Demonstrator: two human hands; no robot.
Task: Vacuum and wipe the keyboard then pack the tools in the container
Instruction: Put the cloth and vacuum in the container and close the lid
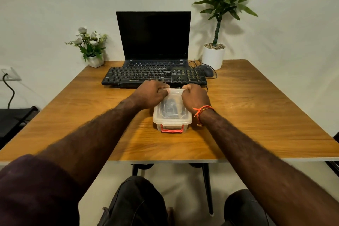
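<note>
Gripping the far end of the container [172, 115], both hands curl their fingers over its lid [171, 105]. The left hand [151, 94] clasps the far left corner and the right hand [195, 97] the far right one, knuckles up, with the thumbs hidden beneath. The box is clear plastic and sits on the table [256, 112] near its middle, just in front of the keyboard [139, 76]. A red latch [171, 129] lies against its near end wall. Something dark shows through the lid, too blurred to name.

The keyboard is black and lies across the table's far half, its near edge close behind the hands. A laptop [154, 35] stands open right behind it, screen dark. A mouse [208, 70] rests just right of the keyboard, its cable looping beside it. A tall plant [220, 5] in a white pot stands at the far right corner, and a small pot of white flowers [89, 45] at the far left.

An orange thread band [201, 111] circles the right wrist. A dark sleeve [33, 189] covers the left upper arm. A wall socket [9, 73] with a black cord sits at the left edge.
</note>
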